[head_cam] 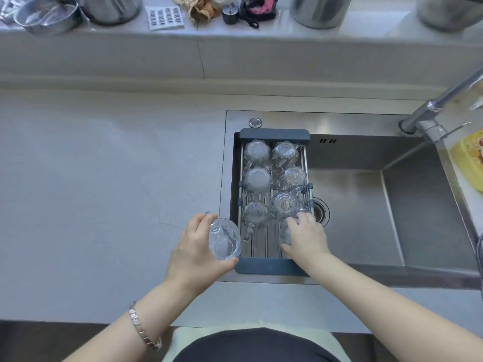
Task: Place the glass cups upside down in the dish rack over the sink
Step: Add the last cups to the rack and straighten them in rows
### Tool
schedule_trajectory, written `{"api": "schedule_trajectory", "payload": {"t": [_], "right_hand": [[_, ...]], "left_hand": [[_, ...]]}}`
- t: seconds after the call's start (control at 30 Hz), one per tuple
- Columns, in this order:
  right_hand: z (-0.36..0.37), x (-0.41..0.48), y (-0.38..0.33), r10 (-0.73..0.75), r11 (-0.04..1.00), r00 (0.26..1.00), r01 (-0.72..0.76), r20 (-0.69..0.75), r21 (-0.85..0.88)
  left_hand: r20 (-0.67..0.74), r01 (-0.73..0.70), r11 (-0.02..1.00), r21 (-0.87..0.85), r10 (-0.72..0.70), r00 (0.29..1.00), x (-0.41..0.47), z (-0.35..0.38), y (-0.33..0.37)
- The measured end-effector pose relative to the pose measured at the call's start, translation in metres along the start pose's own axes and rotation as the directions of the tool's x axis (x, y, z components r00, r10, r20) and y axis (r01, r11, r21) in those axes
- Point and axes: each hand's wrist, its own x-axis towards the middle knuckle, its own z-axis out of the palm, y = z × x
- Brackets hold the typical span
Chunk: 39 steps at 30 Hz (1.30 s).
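A grey-framed dish rack (pixel 274 133) spans the left end of the sink (pixel 366 205). Several clear glass cups (pixel 257 152) stand upside down in it in two columns. My left hand (pixel 193 250) holds another glass cup (pixel 224 238) over the sink's left rim, its mouth tilted toward me. My right hand (pixel 305 237) reaches into the rack's near right corner and wraps around a glass cup (pixel 285 235) there, mostly hidden under the fingers.
A faucet (pixel 439 111) juts in from the right above the basin. The drain (pixel 320 211) lies right of the rack. A yellow object (pixel 470 158) sits on the right counter. Metal pots and small items line the back ledge (pixel 235 37).
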Motion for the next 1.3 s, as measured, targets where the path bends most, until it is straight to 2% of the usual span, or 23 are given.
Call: {"api": "schedule_trajectory", "payload": {"t": [0.07, 0.13, 0.2, 0.3, 0.37, 0.43, 0.5, 0.57, 0.63, 0.7, 0.73, 0.77, 0.83, 0.9, 1.03, 1.13, 1.2, 1.3], "right_hand": [[-0.008, -0.015, -0.001, -0.072, 0.937, 0.995, 0.092, -0.072, 0.336], [-0.026, -0.03, -0.01, -0.218, 0.754, 0.974, 0.204, -0.055, 0.624], [-0.034, -0.037, -0.018, -0.326, 0.642, 0.942, 0.284, -0.081, 0.712], [-0.032, -0.036, -0.014, -0.282, 0.544, 0.951, 0.268, -0.127, 0.795], [-0.03, -0.037, -0.01, -0.201, 0.434, 0.974, 0.188, -0.109, 0.881], [-0.028, -0.041, -0.006, -0.156, 0.371, 0.98, 0.177, -0.127, 0.912], [-0.025, -0.046, -0.001, -0.109, 0.354, 0.98, 0.193, -0.165, 0.915], [-0.026, -0.05, 0.005, -0.072, 0.404, 0.973, 0.227, -0.217, 0.886], [-0.028, -0.049, 0.015, -0.067, 0.522, 0.967, 0.243, -0.245, 0.817], [-0.032, -0.047, 0.025, -0.079, 0.617, 0.972, 0.222, -0.221, 0.755], [-0.035, -0.046, 0.028, -0.09, 0.664, 0.977, 0.205, -0.196, 0.719], [-0.038, -0.044, 0.03, -0.103, 0.716, 0.978, 0.199, -0.18, 0.669], [-0.043, -0.041, 0.031, -0.133, 0.798, 0.978, 0.202, -0.161, 0.567], [-0.045, -0.037, 0.029, -0.183, 0.851, 0.972, 0.233, -0.149, 0.472], [-0.043, -0.021, 0.022, -0.357, 0.872, 0.917, 0.395, -0.178, 0.29], [-0.035, -0.009, 0.013, -0.507, 0.85, 0.856, 0.516, -0.099, 0.103], [-0.035, -0.003, 0.01, -0.531, 0.846, 0.847, 0.532, -0.03, 0.038], [-0.042, 0.003, 0.005, -0.522, 0.853, 0.853, 0.521, 0.015, 0.033]], "left_hand": [[0.02, -0.014, 1.0, -0.025, 0.014, 1.0, 0.003, 0.002, 0.005], [0.064, -0.075, 0.995, -0.067, 0.079, 0.995, 0.007, 0.006, 0.016], [0.113, -0.169, 0.978, -0.125, 0.184, 0.976, 0.013, 0.012, 0.031], [0.13, -0.262, 0.945, -0.194, 0.289, 0.948, 0.02, 0.018, 0.046], [0.103, -0.206, 0.936, -0.287, 0.244, 0.964, 0.024, 0.019, 0.05], [0.122, -0.027, 0.888, -0.459, 0.093, 0.988, 0.028, 0.019, 0.051], [0.228, 0.157, 0.809, -0.567, -0.03, 0.973, 0.034, 0.021, 0.047], [0.349, 0.208, 0.826, -0.524, -0.014, 0.937, 0.038, 0.02, 0.042], [0.43, 0.16, 0.875, -0.457, 0.06, 0.901, 0.044, 0.017, 0.039], [0.383, 0.077, 0.921, -0.382, 0.082, 0.92, 0.057, 0.017, 0.03], [0.311, 0.004, 0.965, -0.262, 0.081, 0.947, 0.067, 0.019, 0.023], [0.249, -0.093, 0.993, -0.066, 0.107, 0.962, 0.077, 0.022, 0.017], [0.249, -0.272, 0.916, 0.295, 0.202, 0.947, 0.091, 0.033, 0.009], [0.327, -0.362, 0.816, 0.45, 0.227, 0.917, 0.099, 0.049, 0.008], [0.317, -0.391, 0.734, 0.555, 0.248, 0.915, 0.113, 0.068, 0.011], [0.341, -0.437, 0.704, 0.56, 0.285, 0.896, 0.123, 0.069, 0.009], [0.362, -0.456, 0.694, 0.557, 0.291, 0.885, 0.127, 0.068, 0.007], [0.393, -0.471, 0.689, 0.55, 0.284, 0.875, 0.131, 0.06, 0.004]]}}
